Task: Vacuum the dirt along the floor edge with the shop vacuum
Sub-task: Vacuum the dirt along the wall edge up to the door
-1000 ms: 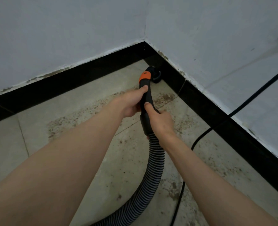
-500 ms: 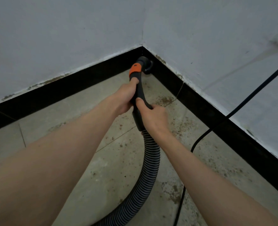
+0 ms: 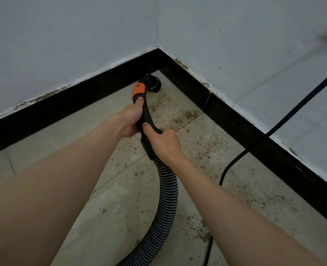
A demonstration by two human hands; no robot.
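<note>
Both my hands grip the black vacuum handle (image 3: 147,120), which has an orange collar (image 3: 138,90). My left hand (image 3: 130,120) holds it just below the collar. My right hand (image 3: 163,142) holds it lower, where the ribbed hose (image 3: 167,196) joins. The round black nozzle (image 3: 153,84) sits on the floor in the room's corner, against the black skirting (image 3: 78,101). Brown dirt (image 3: 185,117) lies scattered on the beige tiles along the right skirting (image 3: 235,121).
White walls meet at the corner above the skirting. A black power cable (image 3: 233,162) runs down the right wall, over the skirting and across the floor toward the bottom. The hose curves away to the bottom of the view.
The nozzle has slid from near the right skirting into the corner and against the left skirting. Both hands kept their grip and moved forward with it.
</note>
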